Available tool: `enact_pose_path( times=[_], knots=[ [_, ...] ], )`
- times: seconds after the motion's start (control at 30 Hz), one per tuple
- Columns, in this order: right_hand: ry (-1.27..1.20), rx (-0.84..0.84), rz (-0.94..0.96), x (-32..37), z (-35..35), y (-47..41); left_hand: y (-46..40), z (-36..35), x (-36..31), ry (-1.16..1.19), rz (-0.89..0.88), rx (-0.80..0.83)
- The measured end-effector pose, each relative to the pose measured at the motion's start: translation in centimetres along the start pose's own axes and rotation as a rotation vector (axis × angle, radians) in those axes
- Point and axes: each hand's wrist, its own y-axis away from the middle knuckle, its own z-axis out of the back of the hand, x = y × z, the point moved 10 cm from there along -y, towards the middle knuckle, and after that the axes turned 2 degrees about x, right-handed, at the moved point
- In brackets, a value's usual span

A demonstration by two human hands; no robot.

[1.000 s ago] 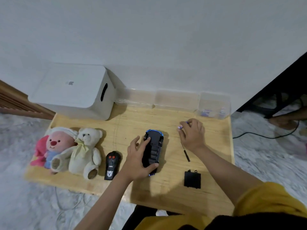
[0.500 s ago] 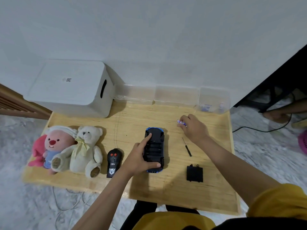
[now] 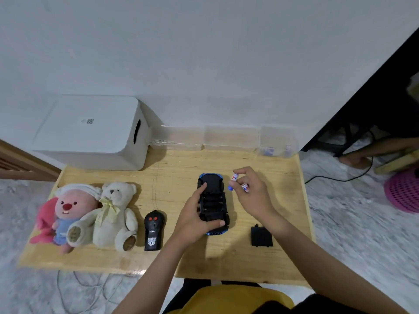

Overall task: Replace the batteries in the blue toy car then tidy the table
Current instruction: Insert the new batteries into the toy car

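the blue toy car (image 3: 212, 203) lies upside down on the wooden table (image 3: 181, 257), its black underside up and its long axis running away from the person toward the wall; which end is the front cannot be told. the battery bay in the middle of the underside is uncovered, its ribbed slots showing.

the left hand (image 3: 196, 217) grips the car from its left side: the index finger lies stretched along the far part of the chassis, the thumb curls round the near end, and the palm sits against the car's left flank. the right hand (image 3: 255, 196) hovers just right of the car's far half, apart from the left hand and not touching the car. its fingers are curled and pinch two small batteries (image 3: 238, 182), white with red and blue marks, one held upright between thumb and fingertip, the other tucked lower in the fingers.

near the right wrist, on the table, lies the black battery cover (image 3: 261, 236). left of the left hand stands a black remote control (image 3: 153, 231) with two red buttons, and farther left sit a white teddy bear (image 3: 113, 211) and a pink plush toy (image 3: 68, 210), touching each other. beyond the hands, against the wall, stand a white box (image 3: 93, 132) and a row of clear plastic containers (image 3: 229, 139), the rightmost one holding small items too blurred to name.
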Motion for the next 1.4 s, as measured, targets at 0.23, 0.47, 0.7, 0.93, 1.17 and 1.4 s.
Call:
enact_pose_path(
  times=[0.23, 0.47, 0.7, 0.93, 1.17, 1.4],
  knots=[
    [-0.124, -0.223, -0.053, 1.3, 0.8, 1.9, 0.5, -1.2, -3.1, 0.068, -0.128, -0.007],
    [-0.089, -0.34, 0.003, 2.9, 2.1, 2.8, 1.2, -1.7, -4.3, 0.113, -0.16, 0.015],
    [0.034, -0.325, 0.02, 3.1, 1.5, 2.9, 1.9, -1.7, -4.6, 0.15, -0.168, 0.024],
    [0.128, -0.267, 0.014, 4.3, 0.3, 2.9, 2.5, -0.7, -5.1, 0.213, -0.176, -0.025],
    [0.188, -0.19, 0.043, 6.2, 0.0, 1.8, 2.9, 0.4, -6.2, 0.202, -0.201, -0.045],
    [0.191, -0.174, 0.02, 6.7, 0.1, 1.0, 2.3, 1.1, -6.1, 0.172, -0.178, -0.056]
  ],
)
